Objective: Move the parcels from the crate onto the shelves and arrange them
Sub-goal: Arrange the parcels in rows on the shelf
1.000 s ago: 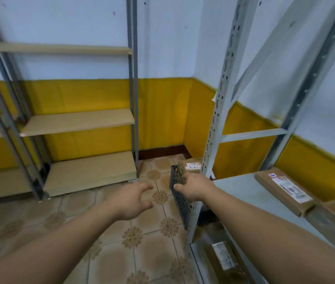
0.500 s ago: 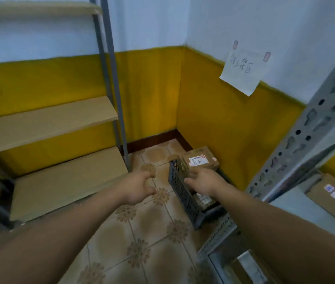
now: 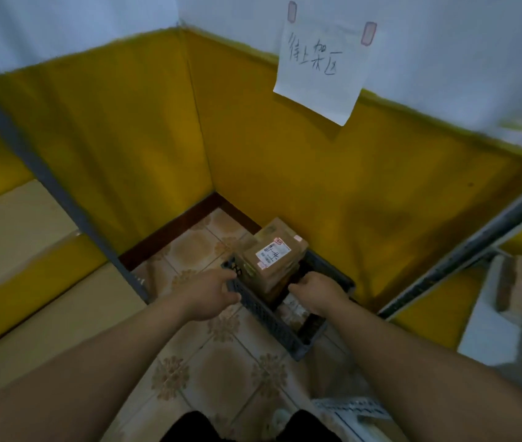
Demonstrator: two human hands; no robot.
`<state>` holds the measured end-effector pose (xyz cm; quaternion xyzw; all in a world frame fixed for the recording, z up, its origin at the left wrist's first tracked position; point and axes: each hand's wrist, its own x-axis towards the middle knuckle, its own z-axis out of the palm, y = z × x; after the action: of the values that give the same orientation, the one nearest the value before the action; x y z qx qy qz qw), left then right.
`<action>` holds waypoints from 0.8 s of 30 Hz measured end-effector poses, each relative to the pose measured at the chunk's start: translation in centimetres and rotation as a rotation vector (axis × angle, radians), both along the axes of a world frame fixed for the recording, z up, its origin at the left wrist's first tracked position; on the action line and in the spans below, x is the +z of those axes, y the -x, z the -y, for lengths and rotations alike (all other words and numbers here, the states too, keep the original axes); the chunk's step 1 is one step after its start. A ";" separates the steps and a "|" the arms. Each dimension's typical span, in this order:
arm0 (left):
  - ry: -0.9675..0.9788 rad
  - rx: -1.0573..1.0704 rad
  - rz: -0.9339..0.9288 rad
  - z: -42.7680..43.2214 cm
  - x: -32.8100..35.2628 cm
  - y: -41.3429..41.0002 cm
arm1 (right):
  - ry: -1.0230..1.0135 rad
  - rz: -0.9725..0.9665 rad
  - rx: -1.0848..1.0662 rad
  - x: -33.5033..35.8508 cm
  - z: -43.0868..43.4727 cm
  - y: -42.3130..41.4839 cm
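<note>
Since the parcels sit stacked in the dark plastic crate (image 3: 266, 317) in the floor corner, both hands flank the labelled top parcel (image 3: 274, 253), likely for a two-sided lift. Left hand (image 3: 213, 293): loosely spread, thumb apart, at the crate's rim. Right hand (image 3: 315, 290): fingers dip beside the stack; grip not discernible. Wooden shelf (image 3: 14, 224) stands to the left.

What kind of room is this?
Probably a parcel storeroom. Labelled cardboard parcels sit in a dark crate, metal shelf racks stand on both sides, and a handwritten sign is taped up above.
</note>
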<state>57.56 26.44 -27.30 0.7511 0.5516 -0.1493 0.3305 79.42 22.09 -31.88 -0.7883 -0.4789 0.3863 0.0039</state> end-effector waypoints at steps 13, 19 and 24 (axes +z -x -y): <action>0.089 -0.550 0.043 -22.1 -7.7 -3.0 | 0.121 -0.079 -0.433 -4.4 -8.3 -1.8; 0.157 -0.713 -0.006 -29.2 -12.0 -6.7 | 0.126 -0.133 -0.590 -8.8 -11.4 -2.0; 0.170 -0.657 0.062 -31.8 -20.8 -11.1 | 0.128 -0.220 -0.726 -16.3 -12.4 -4.7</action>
<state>68.71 58.21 -48.06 0.8626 0.2556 -0.2702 0.3428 84.10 34.51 -48.21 -0.8592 -0.1402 0.4710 0.1427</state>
